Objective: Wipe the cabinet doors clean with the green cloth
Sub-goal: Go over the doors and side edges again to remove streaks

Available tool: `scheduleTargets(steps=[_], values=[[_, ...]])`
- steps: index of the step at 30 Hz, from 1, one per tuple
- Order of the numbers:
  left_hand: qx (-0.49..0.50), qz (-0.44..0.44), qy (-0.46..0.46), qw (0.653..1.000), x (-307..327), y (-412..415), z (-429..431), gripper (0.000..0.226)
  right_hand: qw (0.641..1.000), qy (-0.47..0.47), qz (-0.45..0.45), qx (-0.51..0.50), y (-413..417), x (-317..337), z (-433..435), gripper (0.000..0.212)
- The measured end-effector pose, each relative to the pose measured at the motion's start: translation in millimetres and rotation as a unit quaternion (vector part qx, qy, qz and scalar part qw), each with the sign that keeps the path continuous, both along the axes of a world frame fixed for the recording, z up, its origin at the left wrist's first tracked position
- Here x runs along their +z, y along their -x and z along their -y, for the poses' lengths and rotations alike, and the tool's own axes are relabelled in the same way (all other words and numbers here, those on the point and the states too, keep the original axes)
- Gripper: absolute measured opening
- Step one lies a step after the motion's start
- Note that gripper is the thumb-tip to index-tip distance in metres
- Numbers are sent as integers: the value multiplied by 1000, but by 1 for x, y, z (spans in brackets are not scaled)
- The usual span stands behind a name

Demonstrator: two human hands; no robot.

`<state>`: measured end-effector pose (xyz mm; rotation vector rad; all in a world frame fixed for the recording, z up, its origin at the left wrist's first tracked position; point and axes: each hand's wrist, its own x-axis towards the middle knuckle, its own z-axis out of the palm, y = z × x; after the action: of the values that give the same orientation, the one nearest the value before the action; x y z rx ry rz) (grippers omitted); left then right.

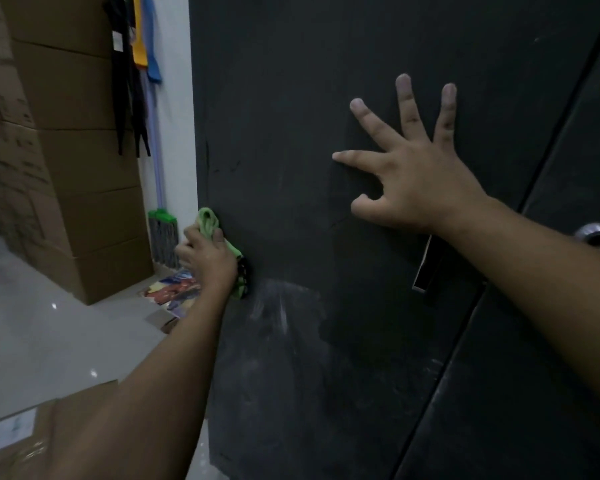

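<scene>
Brown boxes point(84, 168) and a mop point(163, 237) stand by the white wall point(175, 133) on your left. Your left hand point(207, 258) grips the green cloth point(207, 218) at the left edge of the dark cabinet door point(291, 98); the bunched cloth runs up and down. Your right hand point(420, 174) presses flat on the door, fingers spread.

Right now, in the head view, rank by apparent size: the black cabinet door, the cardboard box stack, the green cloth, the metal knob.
1. black cabinet door
2. cardboard box stack
3. green cloth and metal knob: alike; left hand covers cloth, frame cuts knob.
</scene>
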<state>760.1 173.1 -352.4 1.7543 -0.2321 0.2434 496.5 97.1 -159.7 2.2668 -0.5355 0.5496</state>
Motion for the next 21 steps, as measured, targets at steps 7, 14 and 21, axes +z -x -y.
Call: scheduleTargets(steps=[7,14,21], values=[[-103,53,-70,991,-76,39,-7,40,999,30,-17,-8,-1,-2,-2,80],[-113,90,31,989,-8,14,-21,32,998,54,-26,-10,-1,-5,-2,78],[-74,146,101,981,18,26,-10,43,997,63,-33,-4,-2,-6,-2,77]])
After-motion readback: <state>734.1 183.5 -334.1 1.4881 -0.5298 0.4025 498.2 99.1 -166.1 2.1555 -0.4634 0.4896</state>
